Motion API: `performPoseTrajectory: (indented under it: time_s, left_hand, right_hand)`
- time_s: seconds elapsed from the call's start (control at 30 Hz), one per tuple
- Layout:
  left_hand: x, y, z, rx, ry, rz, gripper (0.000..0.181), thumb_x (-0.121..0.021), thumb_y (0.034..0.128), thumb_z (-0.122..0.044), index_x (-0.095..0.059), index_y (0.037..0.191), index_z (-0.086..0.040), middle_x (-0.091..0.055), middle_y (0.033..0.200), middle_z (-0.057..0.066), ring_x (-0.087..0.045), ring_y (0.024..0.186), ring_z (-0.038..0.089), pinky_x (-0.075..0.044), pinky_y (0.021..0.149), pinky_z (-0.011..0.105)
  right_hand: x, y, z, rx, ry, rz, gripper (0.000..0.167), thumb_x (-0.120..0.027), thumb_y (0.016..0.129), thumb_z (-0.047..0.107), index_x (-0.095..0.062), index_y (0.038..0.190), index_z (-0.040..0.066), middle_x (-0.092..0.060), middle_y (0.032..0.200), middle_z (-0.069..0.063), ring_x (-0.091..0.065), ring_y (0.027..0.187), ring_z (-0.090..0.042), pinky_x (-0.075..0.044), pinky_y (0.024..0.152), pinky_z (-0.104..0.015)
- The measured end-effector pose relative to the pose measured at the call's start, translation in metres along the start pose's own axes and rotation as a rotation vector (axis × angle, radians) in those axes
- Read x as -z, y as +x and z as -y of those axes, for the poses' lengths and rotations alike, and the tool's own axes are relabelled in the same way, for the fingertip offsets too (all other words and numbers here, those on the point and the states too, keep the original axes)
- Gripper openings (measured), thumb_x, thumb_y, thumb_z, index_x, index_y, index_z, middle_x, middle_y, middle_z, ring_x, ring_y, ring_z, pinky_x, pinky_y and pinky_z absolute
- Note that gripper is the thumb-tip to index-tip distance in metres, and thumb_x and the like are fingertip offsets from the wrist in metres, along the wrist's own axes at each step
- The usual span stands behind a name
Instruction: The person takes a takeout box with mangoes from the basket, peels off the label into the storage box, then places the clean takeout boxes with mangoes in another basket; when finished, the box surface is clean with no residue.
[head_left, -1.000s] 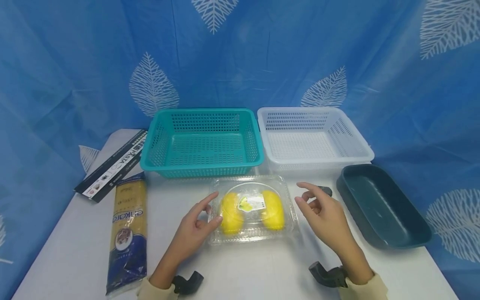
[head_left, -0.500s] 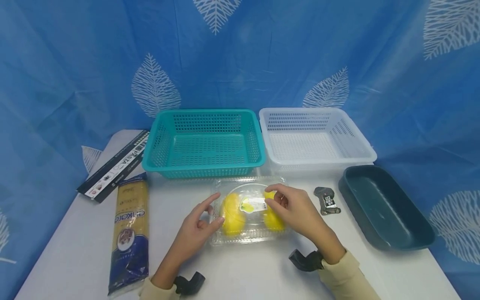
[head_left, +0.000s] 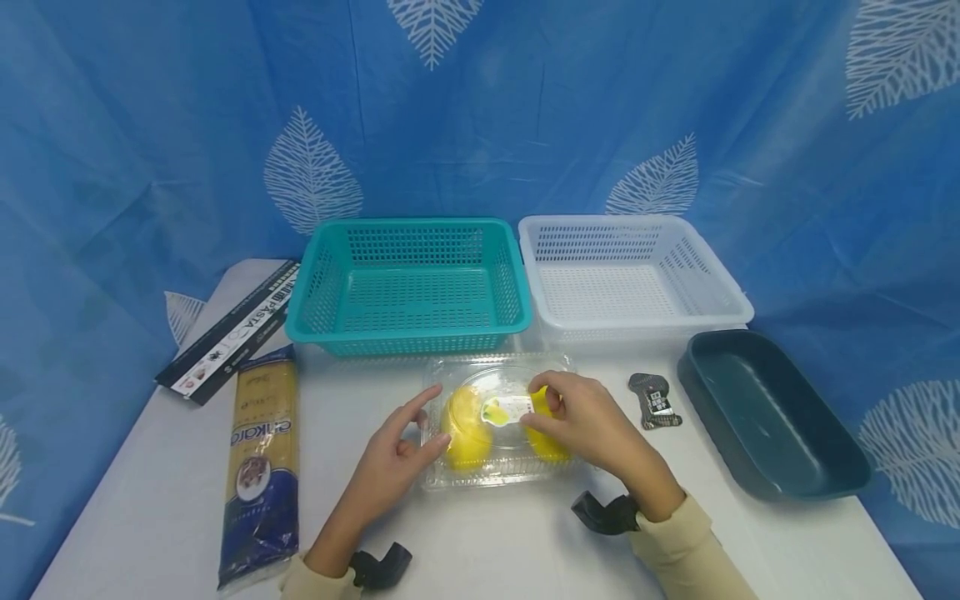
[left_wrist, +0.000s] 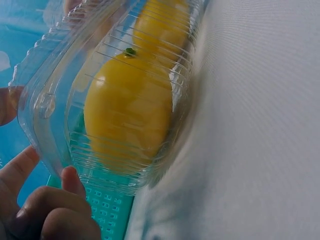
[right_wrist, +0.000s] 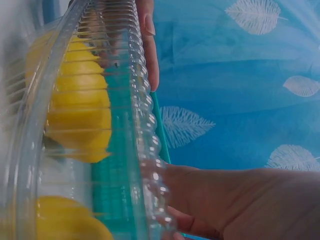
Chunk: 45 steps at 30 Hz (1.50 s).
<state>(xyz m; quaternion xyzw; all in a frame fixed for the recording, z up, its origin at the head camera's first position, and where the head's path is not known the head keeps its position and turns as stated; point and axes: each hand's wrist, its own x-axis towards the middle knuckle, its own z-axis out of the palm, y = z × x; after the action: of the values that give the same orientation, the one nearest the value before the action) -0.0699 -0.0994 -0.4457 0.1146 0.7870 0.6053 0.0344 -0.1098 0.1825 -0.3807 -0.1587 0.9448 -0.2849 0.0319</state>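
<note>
A clear plastic clamshell box (head_left: 501,467) sits on the table in front of me, its lid down. Two lemons (left_wrist: 127,115) lie inside, and a white label (head_left: 510,409) with a lemon picture is on the lid. My left hand (head_left: 390,454) is at the box's left side, thumb and forefinger spread; in the left wrist view its fingertips are right at the rim. Over the lid's right part is my right hand (head_left: 588,417), thumb and forefinger apart close to the label's right end. It partly covers the right lemon. Whether those fingertips touch the lid is unclear.
Behind stand a teal basket (head_left: 405,342) and a white basket (head_left: 637,320). A dark green tub (head_left: 765,417) is at right, beside a small bone-shaped dark packet (head_left: 654,402). At left lie a pasta bag (head_left: 258,475) and a long black pasta box (head_left: 232,333).
My right hand has moved left from beside the box to over its lid, uncovering the dark packet; its thumb then shifted slightly toward the label. The left hand has barely moved.
</note>
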Motion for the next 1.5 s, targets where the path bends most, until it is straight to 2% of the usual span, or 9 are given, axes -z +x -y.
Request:
performPoseTrajectory:
  time_s: [0.27, 0.6, 0.8, 0.97, 1.17, 1.5]
  left_hand:
    - [-0.0018, -0.0001, 0.0003, -0.006, 0.010, -0.010, 0.064, -0.075, 0.0956, -0.028, -0.047, 0.153, -0.028, -0.052, 0.115, 0.014, -0.028, 0.045, 0.003, -0.028, 0.040, 0.021]
    - [-0.0035, -0.0003, -0.0025, 0.026, 0.019, -0.017, 0.065, -0.076, 0.0946, -0.030, -0.047, 0.153, -0.031, -0.052, 0.116, 0.013, -0.028, 0.045, 0.005, -0.028, 0.041, 0.020]
    - [-0.0039, -0.0003, -0.0032, 0.051, 0.034, -0.024, 0.065, -0.076, 0.0945, -0.030, -0.047, 0.152, -0.034, -0.052, 0.118, 0.013, -0.030, 0.046, 0.005, -0.030, 0.042, 0.020]
    - [-0.0044, -0.0001, -0.0040, 0.064, 0.047, -0.030, 0.064, -0.076, 0.0946, -0.033, -0.046, 0.152, -0.036, -0.053, 0.118, 0.010, -0.032, 0.046, 0.005, -0.031, 0.043, 0.020]
    - [-0.0047, 0.0004, -0.0029, 0.066, 0.046, -0.027, 0.064, -0.075, 0.0950, -0.034, -0.046, 0.152, -0.035, -0.053, 0.118, 0.011, -0.032, 0.046, 0.005, -0.030, 0.043, 0.020]
    - [-0.0011, -0.0020, -0.0041, 0.085, 0.058, -0.036, 0.064, -0.074, 0.0954, -0.034, -0.046, 0.152, -0.036, -0.054, 0.116, 0.008, -0.032, 0.046, 0.006, -0.031, 0.044, 0.020]
  right_hand:
    - [-0.0025, 0.0008, 0.0023, -0.012, -0.021, -0.012, 0.033, -0.084, 0.085, 0.028, -0.068, 0.112, 0.015, -0.050, 0.072, 0.000, -0.042, 0.061, -0.014, -0.037, 0.058, -0.031]
    - [-0.0030, 0.0002, 0.0040, -0.020, -0.044, -0.008, 0.026, -0.082, 0.087, 0.026, -0.068, 0.106, 0.018, -0.053, 0.075, -0.005, -0.043, 0.064, -0.015, -0.036, 0.059, -0.032]
    - [-0.0021, -0.0010, 0.0061, 0.008, -0.034, -0.020, 0.022, -0.082, 0.087, 0.024, -0.066, 0.102, 0.020, -0.054, 0.079, 0.003, -0.045, 0.066, -0.014, -0.039, 0.061, -0.032]
    - [-0.0025, -0.0010, 0.0083, 0.004, 0.039, -0.031, 0.024, -0.081, 0.088, 0.023, -0.062, 0.103, 0.022, -0.059, 0.082, 0.010, -0.049, 0.061, -0.013, -0.043, 0.060, -0.032]
    - [-0.0053, -0.0018, 0.0090, -0.030, 0.125, -0.077, 0.025, -0.079, 0.091, 0.018, -0.067, 0.112, 0.021, -0.067, 0.090, 0.007, -0.053, 0.060, -0.016, -0.045, 0.053, -0.029]
    - [-0.0048, -0.0056, 0.0081, -0.011, 0.179, -0.152, 0.018, -0.077, 0.092, 0.016, -0.072, 0.108, 0.023, -0.070, 0.094, 0.005, -0.051, 0.056, -0.013, -0.043, 0.049, -0.027]
